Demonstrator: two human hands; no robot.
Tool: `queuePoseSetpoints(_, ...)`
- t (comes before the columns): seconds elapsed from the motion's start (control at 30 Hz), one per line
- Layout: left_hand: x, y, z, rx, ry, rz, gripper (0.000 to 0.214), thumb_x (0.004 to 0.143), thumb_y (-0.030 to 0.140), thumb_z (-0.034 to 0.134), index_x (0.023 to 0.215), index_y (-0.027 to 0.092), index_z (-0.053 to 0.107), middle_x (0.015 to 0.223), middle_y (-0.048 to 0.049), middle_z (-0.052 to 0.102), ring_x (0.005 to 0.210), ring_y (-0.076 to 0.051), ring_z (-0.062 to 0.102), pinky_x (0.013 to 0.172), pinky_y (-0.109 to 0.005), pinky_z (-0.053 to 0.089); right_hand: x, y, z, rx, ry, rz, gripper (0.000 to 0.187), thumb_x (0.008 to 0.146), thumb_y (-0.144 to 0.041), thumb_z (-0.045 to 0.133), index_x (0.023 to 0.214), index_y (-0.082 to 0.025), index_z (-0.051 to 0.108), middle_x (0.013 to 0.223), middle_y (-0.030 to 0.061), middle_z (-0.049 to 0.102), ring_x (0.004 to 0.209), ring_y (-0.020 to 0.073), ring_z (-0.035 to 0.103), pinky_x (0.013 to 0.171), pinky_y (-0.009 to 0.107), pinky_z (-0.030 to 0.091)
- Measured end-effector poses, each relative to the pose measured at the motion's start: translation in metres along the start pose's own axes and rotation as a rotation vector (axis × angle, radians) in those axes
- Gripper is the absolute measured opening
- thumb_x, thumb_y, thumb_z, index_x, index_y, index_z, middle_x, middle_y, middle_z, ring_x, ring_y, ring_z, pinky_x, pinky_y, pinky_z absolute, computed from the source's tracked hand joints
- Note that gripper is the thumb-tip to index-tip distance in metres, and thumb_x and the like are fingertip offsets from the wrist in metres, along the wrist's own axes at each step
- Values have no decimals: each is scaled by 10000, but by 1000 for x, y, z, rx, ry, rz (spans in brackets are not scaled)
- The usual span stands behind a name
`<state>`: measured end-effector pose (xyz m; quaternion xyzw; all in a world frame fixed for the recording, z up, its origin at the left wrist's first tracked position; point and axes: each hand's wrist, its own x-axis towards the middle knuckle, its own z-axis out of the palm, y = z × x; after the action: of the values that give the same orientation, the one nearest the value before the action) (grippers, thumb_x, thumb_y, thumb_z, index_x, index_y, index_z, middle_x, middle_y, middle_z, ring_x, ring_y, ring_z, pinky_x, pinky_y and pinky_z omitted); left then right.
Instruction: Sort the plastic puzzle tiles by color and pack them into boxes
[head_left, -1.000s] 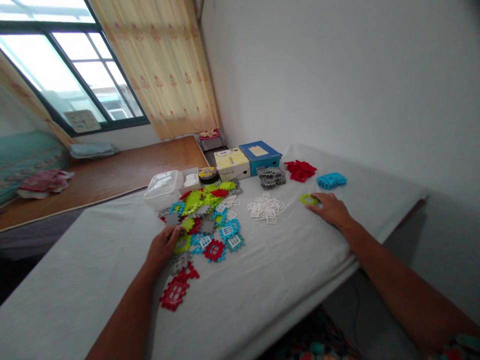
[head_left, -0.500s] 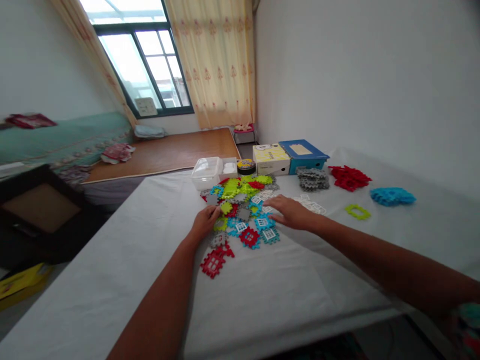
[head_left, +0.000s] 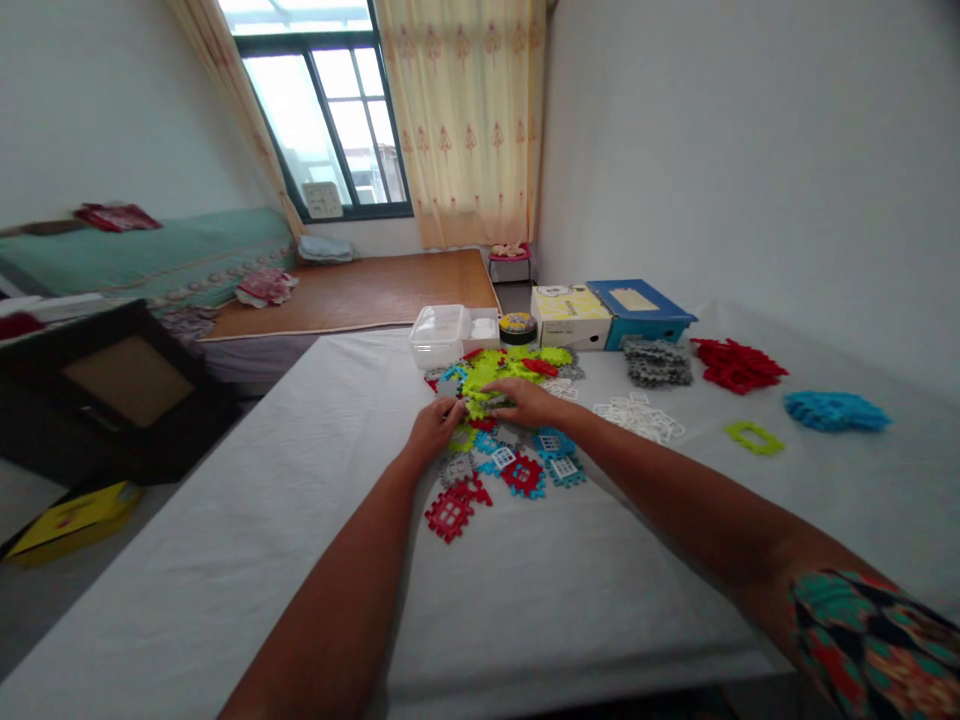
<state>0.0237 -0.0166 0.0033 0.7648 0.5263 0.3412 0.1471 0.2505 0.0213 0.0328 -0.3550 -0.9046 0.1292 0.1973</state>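
Note:
My left hand (head_left: 436, 430) is at the left side of a heap of toothed plastic building panels, its fingers closed on the edge of a lime-green panel (head_left: 476, 408). My right hand (head_left: 529, 403) reaches over the heap from the right. Its fingers and thumb are apart, with a grey panel (head_left: 496, 400) partly visible between them; whether they grip it is unclear. Nearer me lie a red window panel (head_left: 449, 513), another red panel (head_left: 522, 475) over blue, a grey panel (head_left: 457, 468) and a teal panel with a white window frame (head_left: 564, 470).
Right of the heap are white frames (head_left: 641, 417), a grey stack (head_left: 657, 362), a red pile (head_left: 736, 365), a blue pile (head_left: 836, 411) and a lone lime frame (head_left: 754, 438). Behind stand a clear plastic box (head_left: 437, 338), a round tin (head_left: 517, 328), a yellow box (head_left: 570, 318) and a blue box (head_left: 641, 312).
The view has swung slightly left. My right hand has moved left over the heap, close to my left hand, uncovering the white frames. My left hand stays by the lime-green panel.

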Motion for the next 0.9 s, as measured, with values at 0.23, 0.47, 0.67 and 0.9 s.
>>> queuePoseSetpoints(0.23,1,-1,1,39,8,-11,454,920,480,353,771,189,668,773,-34,657,724,-162,578,735,-280,446,-42,19,-24,170,102,198,367,951,-401,411,1058,-152,658,981,64,700,886,191,638,802,308,478)
queuePoseSetpoints(0.47,0,0,0,44,-1,-34,464,919,497,347,792,191,672,804,-38,672,750,-163,587,753,-275,451,-51,49,-34,62,169,315,385,869,-248,548,1244,-160,565,1101,101,687,888,193,644,826,344,491)
queuePoseSetpoints(0.67,1,-1,1,53,-10,-36,464,915,486,348,781,187,677,766,-36,655,730,-167,590,717,-281,452,-51,27,-39,-149,218,180,277,882,-245,554,1128,-160,652,1159,112,673,1059,228,601,936,372,444)
queuePoseSetpoints(0.9,0,-2,0,41,-19,-39,452,912,491,357,779,186,663,801,-43,673,755,-170,594,750,-286,462,-61,-14,-41,-134,-93,130,450,778,-534,673,1088,-208,673,1040,82,708,921,229,646,764,309,482)
